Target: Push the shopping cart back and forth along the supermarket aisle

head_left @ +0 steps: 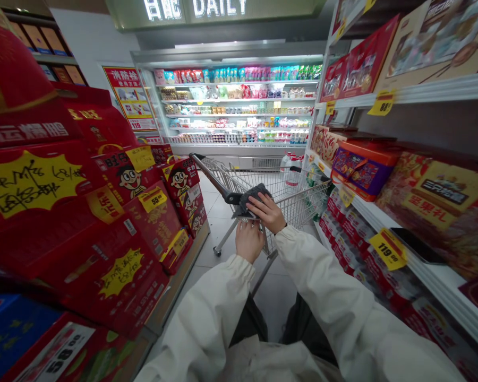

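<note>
A metal shopping cart (pixel 298 204) stands crosswise in front of me, its dark handlebar (pixel 211 178) slanting off to the left. My right hand (pixel 268 212) presses a dark grey cloth (pixel 255 194) onto the cart's near corner by the handlebar end, fingers laid over the fabric. Just below it, my left hand (pixel 249 241) has its fingers curled over the edge of the same corner. The cloth partly hides the corner, and whether the left fingertips also touch the cloth cannot be made out.
Stacked red gift boxes (pixel 143 228) line the left side. On the right, a white shelf (pixel 434 101) carries boxed goods, a purple-and-red box (pixel 362 167) and a flat dark phone-like object (pixel 418 245). Beyond the cart are bottles (pixel 291 164) and a lit refrigerated display (pixel 239 106).
</note>
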Motion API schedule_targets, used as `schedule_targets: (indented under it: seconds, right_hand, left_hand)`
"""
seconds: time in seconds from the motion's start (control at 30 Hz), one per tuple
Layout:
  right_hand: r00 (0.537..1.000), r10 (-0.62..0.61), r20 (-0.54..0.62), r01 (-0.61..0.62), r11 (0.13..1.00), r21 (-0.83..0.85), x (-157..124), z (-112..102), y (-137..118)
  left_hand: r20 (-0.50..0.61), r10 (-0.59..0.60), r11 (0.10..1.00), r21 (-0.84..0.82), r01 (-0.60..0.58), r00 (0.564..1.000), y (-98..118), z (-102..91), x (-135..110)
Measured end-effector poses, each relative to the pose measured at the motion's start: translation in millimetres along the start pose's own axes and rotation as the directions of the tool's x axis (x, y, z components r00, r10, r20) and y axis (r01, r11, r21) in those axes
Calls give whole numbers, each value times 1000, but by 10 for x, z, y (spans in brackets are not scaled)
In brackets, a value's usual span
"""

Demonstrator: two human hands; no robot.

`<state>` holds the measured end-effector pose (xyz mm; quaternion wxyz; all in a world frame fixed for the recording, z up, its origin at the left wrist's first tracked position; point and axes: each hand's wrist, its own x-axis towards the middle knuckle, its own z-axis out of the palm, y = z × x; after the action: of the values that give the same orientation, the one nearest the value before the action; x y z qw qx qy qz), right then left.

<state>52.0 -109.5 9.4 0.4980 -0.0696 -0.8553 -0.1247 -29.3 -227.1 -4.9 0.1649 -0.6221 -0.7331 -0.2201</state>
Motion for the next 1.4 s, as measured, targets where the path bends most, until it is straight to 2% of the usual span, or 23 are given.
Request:
schedule_targets:
  seconds: [0.07,0.13,0.17,0.23,0.33,0.37,0.43,0.57,0.8,1.0,1.1,1.23,1.4]
  right_hand:
    - [999,34,-14,-34,999,-12,-142,4,106]
    - [996,86,-25,-87,996,-23,-303,-47,206]
    - [993,114,-32,-115,993,-28,-365,-86,240]
    - [985,162,-54,-164,985,-45,-414,-172,249]
    - [982,162,-95,-168,984,-61,-260,-240,91]
    - [986,138,-99,-143,988,-54,-160,-234,5]
    - [994,79,-81,-81,996,-25,59,-181,-168]
    - [998,47,-29,-47,999,-7,286,-28,-315]
    - [986,121,-111,-124,992,-20,97,-71,-195]
    - [996,81,-48,-82,996,-20,228,-3,-311]
    - [992,116,-55,-117,993,-29,58,61,-169]
    - [979,191,-79,-195,979,-58,-356,114,173]
    - [942,337,-17,-337,939,-66,-800,151,510]
  left_hand:
    - [42,63,997,-54,-61,997,-145,-74,24]
    - [60,182,974,-146,-171,982,-370,-221,59]
    - [33,214,963,-175,-205,976,-499,-322,79]
    - [-85,204,959,-182,-216,975,-737,-563,129]
    - [-284,139,979,-108,-175,949,-933,-912,233]
    - [-296,150,979,-88,-183,943,-946,-993,274]
    - [-239,203,972,-72,-226,950,-922,-1077,352]
    - [-114,219,964,-128,-233,969,-860,-1014,431]
    - [-94,194,959,-192,-209,977,-900,-905,426]
    - [-123,201,944,-242,-225,972,-831,-872,430]
    - [-109,198,940,-260,-220,974,-797,-873,431]
    - [-106,171,930,-311,-196,980,-729,-870,433]
    - [-114,142,910,-375,-175,983,-611,-829,449]
